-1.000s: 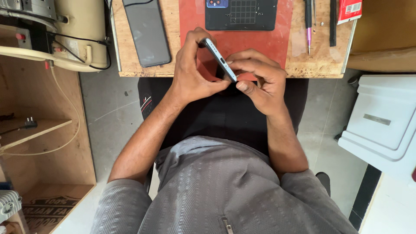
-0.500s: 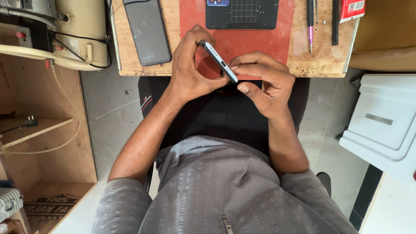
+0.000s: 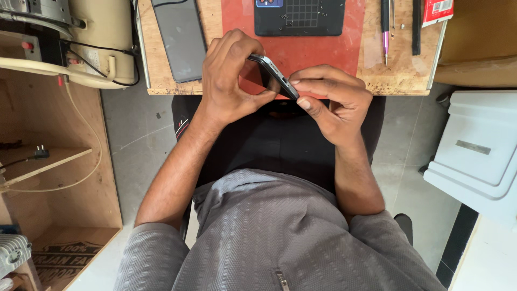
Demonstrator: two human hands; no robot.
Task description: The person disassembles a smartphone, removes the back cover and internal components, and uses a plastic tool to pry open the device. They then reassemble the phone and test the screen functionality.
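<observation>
Both hands hold a dark smartphone [image 3: 276, 75] edge-on, tilted, just above the near edge of the wooden counter [image 3: 215, 86] & over the red work mat [image 3: 312, 51]. Left hand [image 3: 229, 75] has its grip closed around the phone's upper end, thumb & fingers pinching the sides. Right hand [image 3: 328, 97] grips the lower end, fingers curled over the edge, thumb pressed at the corner. On the counter beyond: a dark gridded tray [image 3: 299, 16] at the mat's far side, a flat grey phone panel [image 3: 182, 40] lying left of the mat, w/ a purple-tipped tool [image 3: 385, 27] & a black tool [image 3: 416, 27] to the right, well apart from the hands. Cream-coloured machine [image 3: 81, 37] sits left of the counter; white box [image 3: 476, 145] on the floor at right
</observation>
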